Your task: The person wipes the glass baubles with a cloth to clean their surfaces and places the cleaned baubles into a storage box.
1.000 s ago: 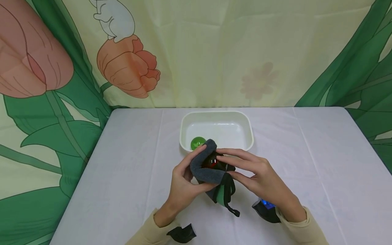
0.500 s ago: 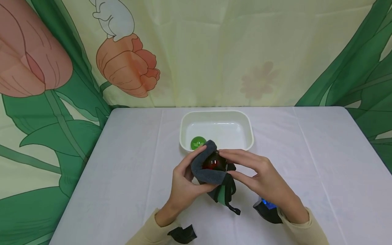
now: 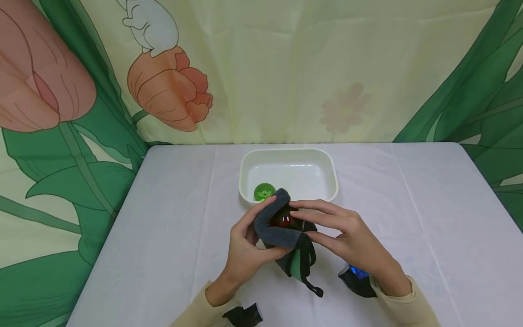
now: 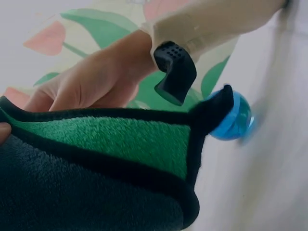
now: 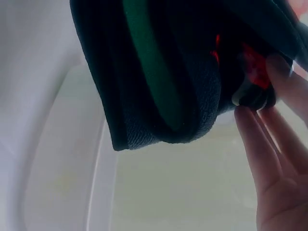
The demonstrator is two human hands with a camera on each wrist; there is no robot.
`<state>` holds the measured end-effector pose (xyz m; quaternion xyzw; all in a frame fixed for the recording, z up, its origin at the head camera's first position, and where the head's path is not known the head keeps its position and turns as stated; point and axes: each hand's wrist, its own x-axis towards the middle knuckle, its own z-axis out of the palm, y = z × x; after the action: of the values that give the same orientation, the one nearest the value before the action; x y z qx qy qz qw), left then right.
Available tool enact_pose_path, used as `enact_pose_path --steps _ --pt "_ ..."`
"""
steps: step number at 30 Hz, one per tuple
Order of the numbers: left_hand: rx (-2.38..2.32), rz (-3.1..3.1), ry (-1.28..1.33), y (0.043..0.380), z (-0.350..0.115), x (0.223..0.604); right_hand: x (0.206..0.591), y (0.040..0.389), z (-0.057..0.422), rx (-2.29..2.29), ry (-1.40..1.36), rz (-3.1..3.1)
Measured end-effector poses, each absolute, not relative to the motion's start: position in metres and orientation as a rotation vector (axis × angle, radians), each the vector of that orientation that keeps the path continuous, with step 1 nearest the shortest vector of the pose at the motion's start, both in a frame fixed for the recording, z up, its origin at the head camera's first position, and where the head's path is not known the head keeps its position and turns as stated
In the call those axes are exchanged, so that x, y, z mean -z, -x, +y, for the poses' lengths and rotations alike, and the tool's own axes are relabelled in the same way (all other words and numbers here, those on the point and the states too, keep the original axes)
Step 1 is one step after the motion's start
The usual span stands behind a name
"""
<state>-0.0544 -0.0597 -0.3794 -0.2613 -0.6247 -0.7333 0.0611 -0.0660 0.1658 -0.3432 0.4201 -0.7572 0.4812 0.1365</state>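
Observation:
A thick cloth (image 3: 278, 236), dark grey on one face and green on the other with black edging, is folded around a shiny dark red ball (image 3: 284, 221). My left hand (image 3: 249, 238) cups the cloth from the left, thumb in front and fingers behind. From the right, my right hand (image 3: 345, 225) pinches the ball, two fingertips on its upper side and the thumb low by the cloth's edge. In the right wrist view those fingertips touch the ball (image 5: 255, 67), much of which the folds hide. A corner of the cloth (image 4: 125, 139) hangs down with its green face showing.
Just beyond the hands stands a white tray (image 3: 333, 181) with a clear green ball (image 3: 264, 191) in its near left corner. A blue ball (image 4: 233, 120) lies on the white tablecloth by the right forearm, partly hidden in the head view (image 3: 359, 272).
My right fingers closed together at the ball's edge half a second ago, baring more of it, and are now spread over it again. The cloth's hanging tail has sunk slightly.

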Motion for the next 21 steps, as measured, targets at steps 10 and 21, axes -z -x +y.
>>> enact_pose_path --steps 10,21 --pt "2.181 -1.936 0.818 0.0552 -0.0594 0.3768 0.3392 0.0610 0.1629 -1.627 -0.950 -2.416" --pt "2.180 -1.916 0.805 0.0556 -0.0599 0.3778 0.3408 0.0650 0.1677 -1.371 -1.225 -2.262"
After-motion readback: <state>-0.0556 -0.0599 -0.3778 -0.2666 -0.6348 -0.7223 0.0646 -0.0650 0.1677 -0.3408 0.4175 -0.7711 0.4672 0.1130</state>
